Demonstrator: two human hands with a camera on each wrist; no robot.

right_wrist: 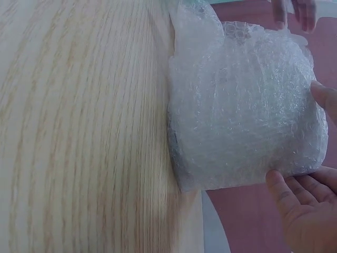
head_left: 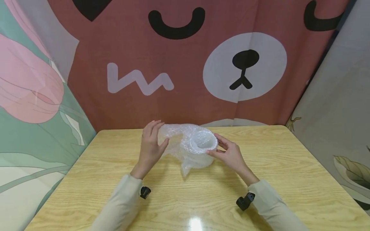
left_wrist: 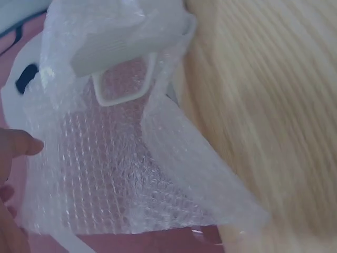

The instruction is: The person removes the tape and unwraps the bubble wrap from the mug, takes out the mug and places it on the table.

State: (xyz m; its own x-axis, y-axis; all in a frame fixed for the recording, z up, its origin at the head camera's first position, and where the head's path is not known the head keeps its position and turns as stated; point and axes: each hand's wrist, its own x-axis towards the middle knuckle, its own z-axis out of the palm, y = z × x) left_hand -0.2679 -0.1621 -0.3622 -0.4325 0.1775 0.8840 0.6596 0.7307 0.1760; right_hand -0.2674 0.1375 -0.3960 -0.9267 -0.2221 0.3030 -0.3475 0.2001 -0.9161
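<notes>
The right hand (head_left: 229,154) grips the bubble-wrapped container (head_left: 198,154) between itself and the loosely spread left hand (head_left: 150,143).

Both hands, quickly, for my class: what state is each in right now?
Left hand: open, beside the loose bubble wrap; contact unclear.
Right hand: holding the bubble-wrapped cup.

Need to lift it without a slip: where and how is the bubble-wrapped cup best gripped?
Probably grip the bubble-wrapped cup by its rounded, padded wall from the right, thumb and fingers spread, as the right hand does. The handle and loose wrap extend leftward, cluttering that side.
</notes>
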